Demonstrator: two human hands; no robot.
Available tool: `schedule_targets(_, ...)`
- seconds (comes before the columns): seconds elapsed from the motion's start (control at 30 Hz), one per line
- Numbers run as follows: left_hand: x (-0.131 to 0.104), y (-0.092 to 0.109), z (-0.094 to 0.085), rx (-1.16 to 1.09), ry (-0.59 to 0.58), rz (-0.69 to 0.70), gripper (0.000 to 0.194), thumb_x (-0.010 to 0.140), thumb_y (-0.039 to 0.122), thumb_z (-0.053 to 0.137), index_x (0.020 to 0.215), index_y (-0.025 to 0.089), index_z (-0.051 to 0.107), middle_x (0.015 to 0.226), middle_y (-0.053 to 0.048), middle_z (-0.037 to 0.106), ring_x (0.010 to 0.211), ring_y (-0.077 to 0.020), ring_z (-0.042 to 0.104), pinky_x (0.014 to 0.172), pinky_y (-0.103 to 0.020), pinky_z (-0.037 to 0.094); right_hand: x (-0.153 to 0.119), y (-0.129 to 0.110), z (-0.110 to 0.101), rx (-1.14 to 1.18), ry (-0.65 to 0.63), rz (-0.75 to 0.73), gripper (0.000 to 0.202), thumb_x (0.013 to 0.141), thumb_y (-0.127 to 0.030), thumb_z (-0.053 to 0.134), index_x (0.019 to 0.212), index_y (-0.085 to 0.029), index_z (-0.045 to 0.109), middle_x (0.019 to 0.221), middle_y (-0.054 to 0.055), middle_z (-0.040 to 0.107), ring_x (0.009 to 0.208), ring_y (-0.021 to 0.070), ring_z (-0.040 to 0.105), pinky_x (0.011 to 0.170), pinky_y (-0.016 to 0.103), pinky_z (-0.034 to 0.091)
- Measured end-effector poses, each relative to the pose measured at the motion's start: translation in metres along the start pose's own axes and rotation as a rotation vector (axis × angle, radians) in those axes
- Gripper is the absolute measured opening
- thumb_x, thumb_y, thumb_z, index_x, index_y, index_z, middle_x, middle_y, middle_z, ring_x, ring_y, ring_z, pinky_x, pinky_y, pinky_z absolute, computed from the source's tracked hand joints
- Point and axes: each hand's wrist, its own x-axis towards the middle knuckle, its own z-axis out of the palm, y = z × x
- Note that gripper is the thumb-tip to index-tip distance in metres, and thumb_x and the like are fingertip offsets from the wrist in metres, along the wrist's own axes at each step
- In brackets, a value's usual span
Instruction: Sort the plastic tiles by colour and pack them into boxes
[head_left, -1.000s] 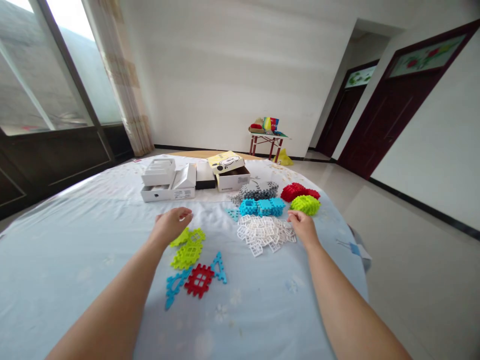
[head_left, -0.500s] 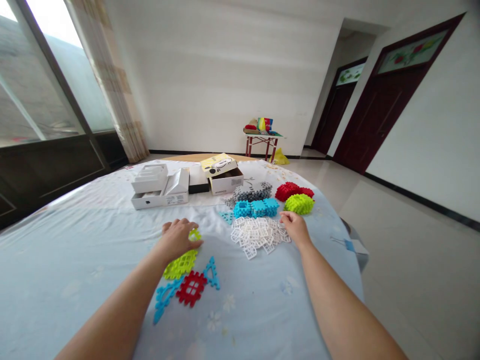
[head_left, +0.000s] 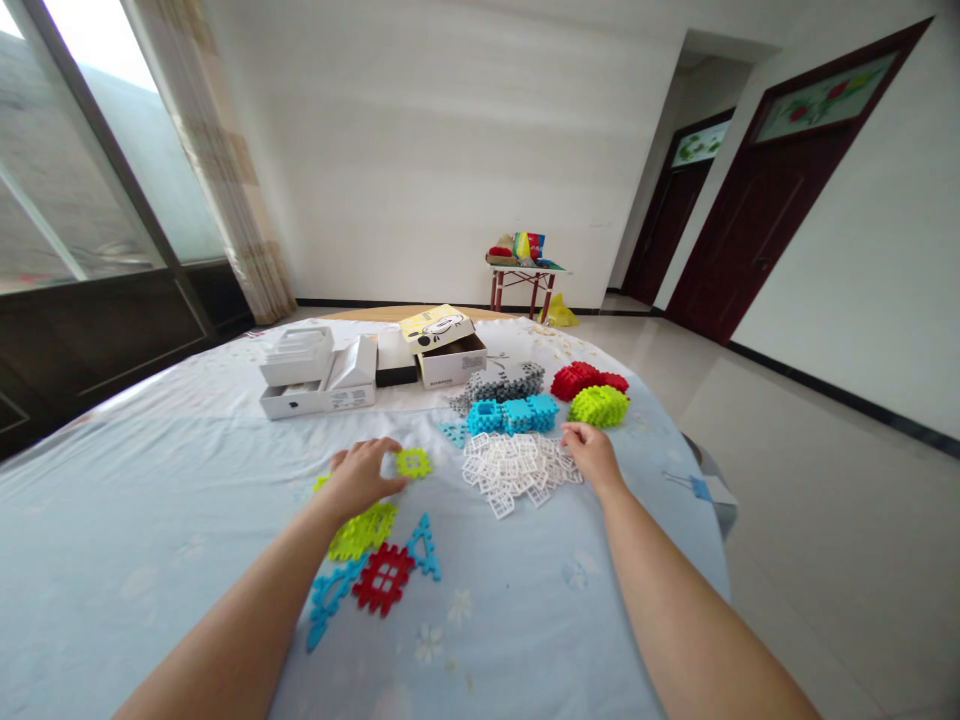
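Observation:
My left hand is over the cloth with thumb and forefinger apart, beside the left edge of a lime-green square building piece. Partly under this hand lie more lime-green pieces. Nearer to me are a red square piece, a blue triangular piece on its right and blue pieces on its left. My right hand rests at the right edge of a pile of white window-like frames. Its fingers are curled together, and what they hold, if anything, is hidden.
Behind the white pile stand blue blocks, grey pieces, red pieces and lime-green pieces. White boxes and a yellow-lidded box sit at the back. The tablecloth covers the round table.
The lime-green square piece, earlier partly covered by my left hand, now lies farther right, just beyond its fingertips. Another green edge shows left of the hand. My right hand has barely moved.

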Motion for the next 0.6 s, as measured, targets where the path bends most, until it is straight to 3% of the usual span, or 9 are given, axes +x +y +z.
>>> schedule_targets(0.23, -0.0027, 0.0020, -0.0023, 0.120, -0.073, -0.010, 0.058, 0.062, 0.051, 0.059, 0.114, 0.025, 0.057, 0.119, -0.011, 0.057, 0.112, -0.0320, 0.046, 0.093, -0.047, 0.026, 0.0005, 0.0001, -0.0010, -0.019, 0.039, 0.021, 0.034, 0.072, -0.036, 0.046, 0.092, -0.017, 0.067, 0.072, 0.005, 0.069, 0.065, 0.0183, 0.062, 0.064, 0.029, 0.048)
schedule_targets(0.6, 0.0016, 0.0011, -0.0046, 0.113, -0.057, -0.067, 0.057, 0.057, 0.057, 0.059, 0.104, 0.025, 0.066, 0.112, -0.010, 0.061, 0.108, -0.0343, 0.049, 0.091, -0.046, 0.031, -0.0031, -0.0081, 0.0021, -0.063, 0.070, -0.021, 0.030, 0.073, -0.033, 0.045, 0.086, -0.017, 0.067, 0.073, 0.005, 0.069, 0.068, 0.0189, 0.062, 0.069, 0.030, 0.047)
